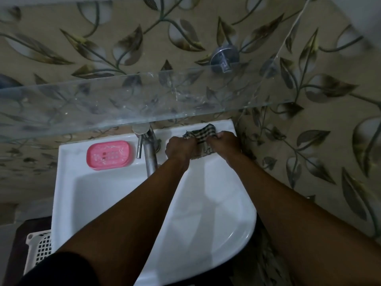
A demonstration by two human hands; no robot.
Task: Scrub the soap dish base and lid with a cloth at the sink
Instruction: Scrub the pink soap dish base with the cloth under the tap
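Far left, on the back rim of the white sink (68, 153): pink oval plastic soap dish (108, 154), parked out of the way, not yet scrubbed. Beside it, shiny metal tap (149, 149). Right of that, left hand (178, 148) and right hand (223, 141), each gripping one end of the checked cloth (203, 134), probably getting it ready to scrub.

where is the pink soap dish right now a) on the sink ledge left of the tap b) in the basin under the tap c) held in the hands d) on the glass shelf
a: the pink soap dish sits on the sink ledge, left of the tap, untouched.
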